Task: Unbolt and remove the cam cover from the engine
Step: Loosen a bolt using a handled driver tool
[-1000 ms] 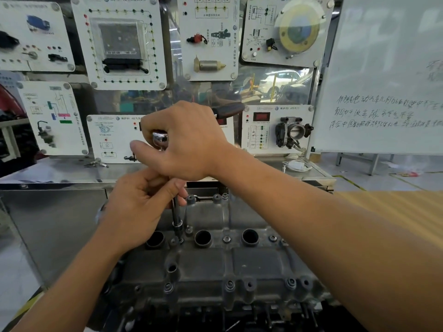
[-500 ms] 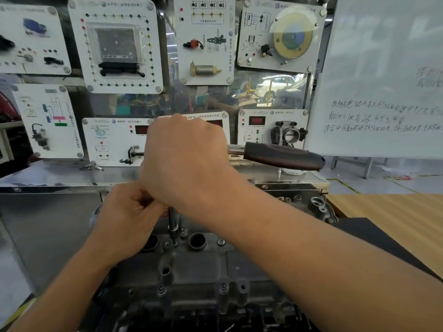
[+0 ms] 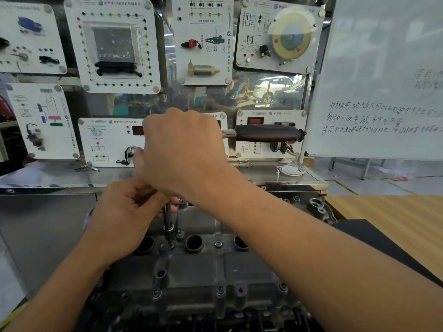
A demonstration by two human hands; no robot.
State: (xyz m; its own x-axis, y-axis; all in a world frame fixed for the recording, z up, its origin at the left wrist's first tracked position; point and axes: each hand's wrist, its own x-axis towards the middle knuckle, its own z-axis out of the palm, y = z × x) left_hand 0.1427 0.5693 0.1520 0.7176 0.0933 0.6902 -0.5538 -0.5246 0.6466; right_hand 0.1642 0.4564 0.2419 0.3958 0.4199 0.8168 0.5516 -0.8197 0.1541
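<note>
I see the cam cover (image 3: 191, 267) low in the middle of my view, a dark grey casting sitting on the engine, with three round wells along its far edge and small bolts dotted around its rim. A thin extension bar (image 3: 167, 219) stands upright on it, its socket tip resting on a bolt just left of the middle well.

My right hand (image 3: 182, 149) closes over the top of that bar, where the ratchet head is hidden under my palm; its fingers are curled down and pressed together around it. The ratchet handle (image 3: 268, 133), dark with a brownish grip, sticks out level to the right of that hand.

My left hand (image 3: 124, 212) sits just below and touching the right one, its fingers curled around the upper part of the bar, pinching it.

Behind the engine runs a shiny metal desk (image 3: 275, 176) with white training panels (image 3: 112, 44) standing on it. A whiteboard (image 3: 383, 80) with handwriting fills the right.
</note>
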